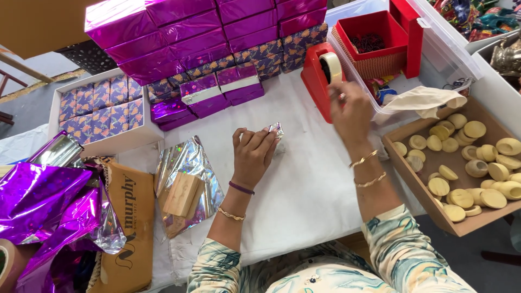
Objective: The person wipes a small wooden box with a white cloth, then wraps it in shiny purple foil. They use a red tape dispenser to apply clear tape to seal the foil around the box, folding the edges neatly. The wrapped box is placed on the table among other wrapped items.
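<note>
My left hand rests on the white table cover and grips a small object wrapped in shiny silver foil. My right hand is raised at the red tape dispenser, its fingers at the roll of tape; it is blurred, and whether it pinches tape I cannot tell. A small wooden block lies on a sheet of holographic silver foil to the left of my left hand.
Purple-wrapped boxes are stacked at the back, and a white tray holds flowered ones. Crumpled purple foil lies at left. A cardboard tray of pale round pieces sits at right. A clear bin holds a red box.
</note>
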